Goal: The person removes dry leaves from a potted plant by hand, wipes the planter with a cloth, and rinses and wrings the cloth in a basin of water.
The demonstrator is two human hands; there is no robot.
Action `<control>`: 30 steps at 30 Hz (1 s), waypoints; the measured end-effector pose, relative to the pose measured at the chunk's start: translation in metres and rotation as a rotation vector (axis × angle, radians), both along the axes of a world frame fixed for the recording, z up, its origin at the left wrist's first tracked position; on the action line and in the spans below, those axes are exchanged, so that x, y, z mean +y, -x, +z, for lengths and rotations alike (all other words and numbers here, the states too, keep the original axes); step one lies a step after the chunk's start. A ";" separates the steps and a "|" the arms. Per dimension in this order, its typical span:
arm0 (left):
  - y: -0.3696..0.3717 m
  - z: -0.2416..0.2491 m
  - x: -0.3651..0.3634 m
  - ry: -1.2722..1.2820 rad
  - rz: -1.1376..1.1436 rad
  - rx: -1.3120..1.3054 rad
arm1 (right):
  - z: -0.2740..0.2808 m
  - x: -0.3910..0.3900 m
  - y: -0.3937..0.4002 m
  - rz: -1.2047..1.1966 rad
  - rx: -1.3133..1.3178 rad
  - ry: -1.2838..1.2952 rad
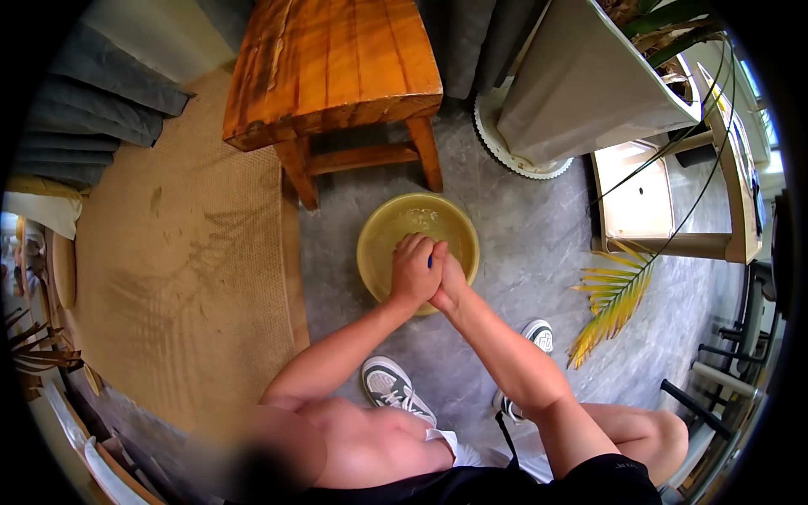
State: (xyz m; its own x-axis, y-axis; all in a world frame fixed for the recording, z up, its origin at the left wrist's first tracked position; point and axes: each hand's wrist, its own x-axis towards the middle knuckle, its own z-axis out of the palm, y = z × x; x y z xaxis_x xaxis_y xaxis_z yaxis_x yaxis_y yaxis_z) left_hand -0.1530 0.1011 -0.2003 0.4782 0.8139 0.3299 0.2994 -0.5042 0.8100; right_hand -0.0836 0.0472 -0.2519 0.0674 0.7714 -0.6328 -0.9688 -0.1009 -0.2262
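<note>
My left hand (pixel 414 268) and my right hand (pixel 451 278) are closed together over a yellow basin (pixel 370 252) on the floor. The fingers of the left wrap over the right. A bit of a small blue thing (pixel 431 262) shows between them; most of it is hidden, so its kind cannot be made out. Something clear and shiny, like water, glints inside the basin.
A wooden stool (pixel 337 67) stands beyond the basin, beside a woven mat (pixel 185 252). To the right are a tall white planter (pixel 581 93) on a saucer, a yellowing palm frond (pixel 619 295) and a beige stand (pixel 631 198). My shoes (pixel 394 389) flank the near side.
</note>
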 end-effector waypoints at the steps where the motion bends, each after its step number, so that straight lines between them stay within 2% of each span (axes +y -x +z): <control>1: 0.000 0.003 0.001 0.004 0.007 0.001 | 0.002 -0.001 0.000 0.028 -0.014 -0.009; 8: -0.005 0.006 0.002 0.033 -0.023 0.084 | -0.005 -0.011 -0.002 0.004 0.034 -0.056; 10: -0.007 -0.005 0.004 0.048 -0.030 0.080 | 0.018 -0.008 -0.002 -0.003 -0.007 0.003; 12: -0.007 -0.019 0.006 0.183 0.002 0.124 | 0.039 0.001 0.002 -0.025 -0.057 0.092; 14: -0.002 -0.032 0.021 0.677 0.021 -0.059 | 0.050 0.008 0.000 -0.043 -0.107 0.179; 15: 0.002 -0.050 0.030 0.851 0.008 -0.221 | 0.053 0.011 -0.003 0.009 -0.214 0.150; 16: 0.006 -0.052 0.035 0.848 0.008 -0.221 | 0.055 0.012 -0.005 0.061 -0.319 0.121; 17: 0.011 -0.054 0.039 0.757 -0.001 -0.192 | 0.042 0.008 -0.013 0.150 -0.464 0.106; 18: 0.016 -0.056 0.042 0.666 -0.010 -0.164 | 0.039 0.008 -0.017 0.149 -0.464 0.106; 19: 0.024 -0.058 0.047 0.875 -0.032 -0.154 | 0.035 0.007 -0.021 0.173 -0.664 0.136; 20: 0.028 -0.060 0.047 0.876 -0.032 -0.154 | 0.031 0.006 -0.025 0.197 -0.866 0.166; 22: 0.032 -0.048 0.046 1.311 -0.063 -0.206 | 0.022 0.005 -0.031 0.207 -0.823 0.143; 25: 0.034 -0.060 0.039 1.316 -0.073 -0.128 | -0.014 0.003 -0.030 0.220 -0.818 0.117; 27: 0.036 -0.068 0.040 1.307 -0.053 -0.094 | -0.025 0.004 -0.034 0.319 -1.112 0.266; 28: 0.036 -0.073 0.041 1.266 -0.044 -0.038 | -0.026 0.004 -0.035 0.320 -1.109 0.263; 30: 0.031 -0.073 0.045 1.224 -0.034 0.018 | -0.024 0.004 -0.038 0.345 -1.581 0.402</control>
State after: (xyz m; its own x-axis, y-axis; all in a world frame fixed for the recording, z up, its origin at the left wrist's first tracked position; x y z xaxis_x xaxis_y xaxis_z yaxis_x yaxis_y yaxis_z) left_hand -0.1838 0.1463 -0.2731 0.5020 0.5690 -0.6513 0.3168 0.5798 0.7506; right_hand -0.0455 0.0512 -0.2763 0.6641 0.7012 -0.2595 0.2529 -0.5373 -0.8046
